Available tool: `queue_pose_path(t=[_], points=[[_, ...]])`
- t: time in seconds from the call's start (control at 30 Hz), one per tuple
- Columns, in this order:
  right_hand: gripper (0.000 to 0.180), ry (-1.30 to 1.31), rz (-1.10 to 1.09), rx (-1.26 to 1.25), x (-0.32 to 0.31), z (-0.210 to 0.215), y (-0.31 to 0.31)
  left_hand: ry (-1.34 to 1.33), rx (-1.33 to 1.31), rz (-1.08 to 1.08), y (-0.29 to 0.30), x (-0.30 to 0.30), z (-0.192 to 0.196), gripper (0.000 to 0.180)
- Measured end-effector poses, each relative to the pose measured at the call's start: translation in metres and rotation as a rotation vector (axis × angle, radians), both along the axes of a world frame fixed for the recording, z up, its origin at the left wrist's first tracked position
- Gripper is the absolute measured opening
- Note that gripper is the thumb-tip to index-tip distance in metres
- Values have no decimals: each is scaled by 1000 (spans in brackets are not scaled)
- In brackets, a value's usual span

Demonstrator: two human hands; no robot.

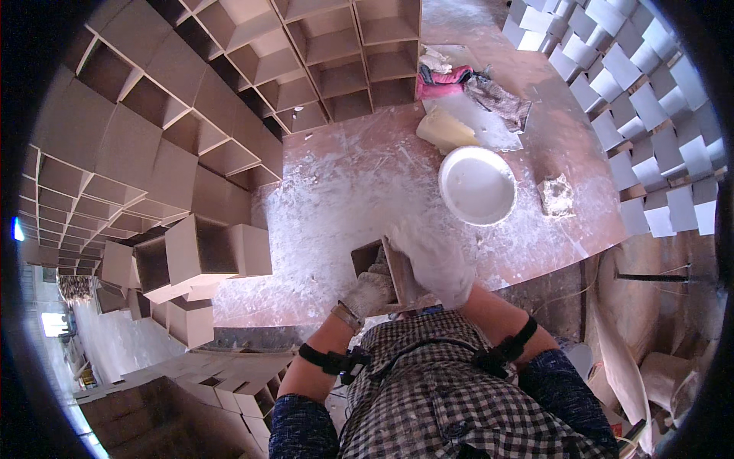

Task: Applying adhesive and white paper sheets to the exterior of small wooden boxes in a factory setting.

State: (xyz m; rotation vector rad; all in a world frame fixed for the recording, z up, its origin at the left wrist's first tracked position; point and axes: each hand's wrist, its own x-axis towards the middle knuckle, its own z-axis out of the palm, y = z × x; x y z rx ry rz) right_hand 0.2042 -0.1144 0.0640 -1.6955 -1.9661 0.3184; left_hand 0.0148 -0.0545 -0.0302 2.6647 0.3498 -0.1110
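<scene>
An open brown box (382, 269) is gripped at the near edge of a powder-dusted table (336, 191), the gloved left hand (368, 291) closed on its lower side, the gloved right hand (434, 260) spread flat over its wall. A white bowl (477, 185) is seen just beyond, with stacked boxes (191, 260) to the left.
</scene>
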Motion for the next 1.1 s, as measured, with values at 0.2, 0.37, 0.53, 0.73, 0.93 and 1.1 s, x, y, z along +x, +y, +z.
queue_pose_path(t=[0.2,0.37,0.53,0.73,0.93,1.1], points=[[46,-29,169,252,-11,-4,-54,202,-410,199,-7,-8,-45,67],[45,56,87,233,11,-18,0,23,55,106,-10,19,-6,56],[40,101,268,323,-6,-3,-64,185,-822,639,-18,10,-25,43],[38,184,285,65,20,-4,12,229,-50,157,-8,15,-18,66],[41,24,306,259,7,-15,-52,390,-137,158,-7,27,29,76],[43,80,305,205,19,-15,-41,259,-186,273,-9,21,24,70]])
